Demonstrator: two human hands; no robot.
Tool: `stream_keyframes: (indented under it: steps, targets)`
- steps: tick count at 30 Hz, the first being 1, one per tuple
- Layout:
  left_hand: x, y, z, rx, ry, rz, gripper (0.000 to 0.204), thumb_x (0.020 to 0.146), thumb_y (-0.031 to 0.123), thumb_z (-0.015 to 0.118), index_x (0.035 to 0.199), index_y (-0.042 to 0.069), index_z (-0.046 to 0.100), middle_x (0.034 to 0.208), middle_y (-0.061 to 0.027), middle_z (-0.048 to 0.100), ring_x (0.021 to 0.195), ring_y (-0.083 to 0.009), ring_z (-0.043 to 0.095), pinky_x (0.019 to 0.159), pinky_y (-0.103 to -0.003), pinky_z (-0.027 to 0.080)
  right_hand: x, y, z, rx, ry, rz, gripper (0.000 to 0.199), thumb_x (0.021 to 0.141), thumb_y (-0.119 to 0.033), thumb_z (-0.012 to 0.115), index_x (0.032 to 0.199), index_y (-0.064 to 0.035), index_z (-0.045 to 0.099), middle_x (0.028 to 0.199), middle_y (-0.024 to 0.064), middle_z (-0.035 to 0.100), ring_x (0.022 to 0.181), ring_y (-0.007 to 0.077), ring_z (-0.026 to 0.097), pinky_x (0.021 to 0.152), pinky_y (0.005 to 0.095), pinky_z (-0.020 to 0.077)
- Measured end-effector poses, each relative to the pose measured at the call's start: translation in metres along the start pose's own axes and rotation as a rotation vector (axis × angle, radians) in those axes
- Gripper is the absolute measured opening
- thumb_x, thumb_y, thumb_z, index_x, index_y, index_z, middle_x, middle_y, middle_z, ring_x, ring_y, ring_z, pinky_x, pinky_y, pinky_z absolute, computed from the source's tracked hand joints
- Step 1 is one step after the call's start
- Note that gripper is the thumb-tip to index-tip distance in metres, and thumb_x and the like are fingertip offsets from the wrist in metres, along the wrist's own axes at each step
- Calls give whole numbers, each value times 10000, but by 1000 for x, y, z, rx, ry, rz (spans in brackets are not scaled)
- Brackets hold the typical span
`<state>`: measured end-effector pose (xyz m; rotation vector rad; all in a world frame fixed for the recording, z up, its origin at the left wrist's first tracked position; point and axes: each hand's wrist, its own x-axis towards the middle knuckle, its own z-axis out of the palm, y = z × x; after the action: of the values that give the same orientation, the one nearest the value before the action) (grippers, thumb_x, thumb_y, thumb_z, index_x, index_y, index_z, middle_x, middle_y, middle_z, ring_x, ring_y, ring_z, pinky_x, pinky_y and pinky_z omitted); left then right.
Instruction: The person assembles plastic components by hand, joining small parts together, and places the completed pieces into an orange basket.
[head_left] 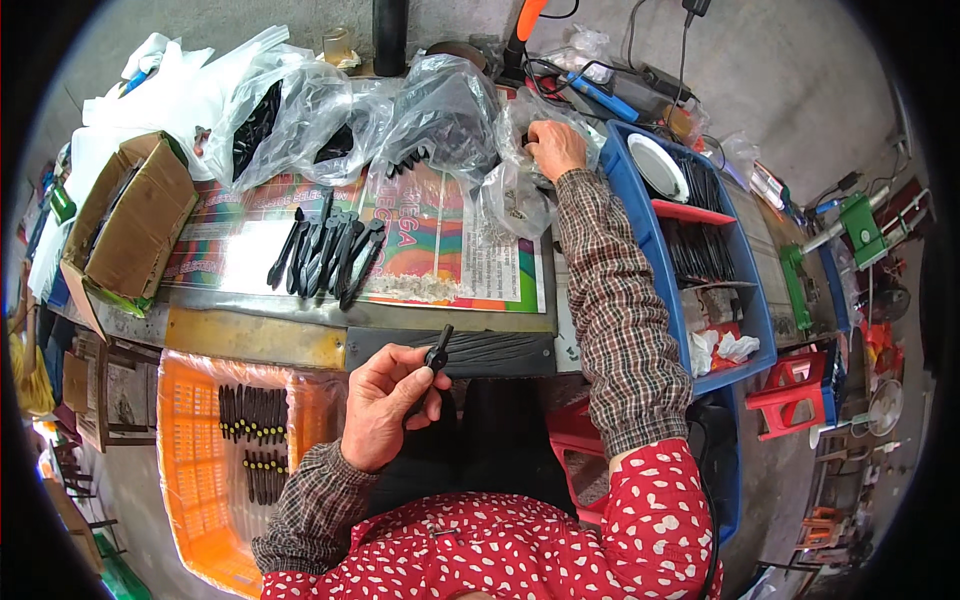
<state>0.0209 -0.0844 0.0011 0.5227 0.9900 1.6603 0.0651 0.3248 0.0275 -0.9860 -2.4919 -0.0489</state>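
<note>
Nearest me, my left hand (pixel 385 400) is closed around a slim black plastic part (pixel 430 368), thumb and fingers pinching it upright just below the near edge of the colourful printed sheet (pixel 440 235) that covers the table. Left of that hand and lower than the sheet sits an orange crate (pixel 190 470) lined with clear plastic, rows of the same black parts laid inside it.

On the sheet itself, toward its left half, I see a bunch of black parts (pixel 328 255) fanned out side by side. A cardboard box (pixel 130 220) stands off the sheet's left edge, tilted open.

At the sheet's far right corner my right hand (pixel 555 148) reaches into a clear plastic bag (pixel 520 190); fingers curl down inside the bag's mouth, and I cannot tell whether they hold anything. More clear bags of black parts (pixel 440 115) lie along the sheet's far edge. Right of the sheet is a blue tray (pixel 740 300) with compartments holding black strips, plus a white round dish (pixel 658 165) at its far end.
</note>
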Motion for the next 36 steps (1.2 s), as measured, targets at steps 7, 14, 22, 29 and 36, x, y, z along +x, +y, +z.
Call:
stream_keyframes:
  steps: [7, 14, 22, 29, 36]
  targets:
    - [1, -2, 2, 1, -8, 10, 103, 936, 86, 570, 1033, 59, 550, 875, -124, 644, 595, -143, 582, 421, -192, 346, -4, 11, -1, 104, 94, -16, 137, 746, -168, 684, 794, -40, 666, 857, 166, 665, 859, 364, 627, 749, 464, 476]
    - [0, -4, 2, 6, -5, 37, 116, 933, 90, 578, 1042, 60, 551, 874, -123, 643, 600, -142, 580, 422, -193, 348, -8, 10, -5, 225, 218, 80, 133, 770, -190, 677, 831, -73, 689, 818, 159, 672, 832, 355, 634, 742, 464, 476]
    - [-8, -5, 8, 5, -15, 49, 134, 934, 103, 581, 1060, 62, 557, 873, -117, 639, 593, -133, 561, 419, -194, 341, -35, -12, -42, 432, 387, 47, 121, 782, -151, 660, 839, -44, 659, 730, 137, 665, 690, 310, 648, 645, 407, 491]
    - [-23, 2, 15, -47, 34, 79, 142, 942, 128, 576, 1070, 69, 561, 922, -119, 650, 602, -129, 565, 423, -189, 340, -167, -101, -106, 1036, 109, 66, 103, 845, -55, 624, 898, 33, 614, 732, 70, 651, 640, 125, 660, 576, 255, 504]
    - [-34, -6, 28, -110, -13, 56, 172, 955, 99, 550, 1118, 47, 547, 1046, -142, 652, 633, -123, 585, 439, -185, 375, -283, -130, -120, 1301, -42, 172, 98, 850, 76, 581, 939, 35, 582, 1013, 126, 666, 819, 172, 691, 707, 247, 552]
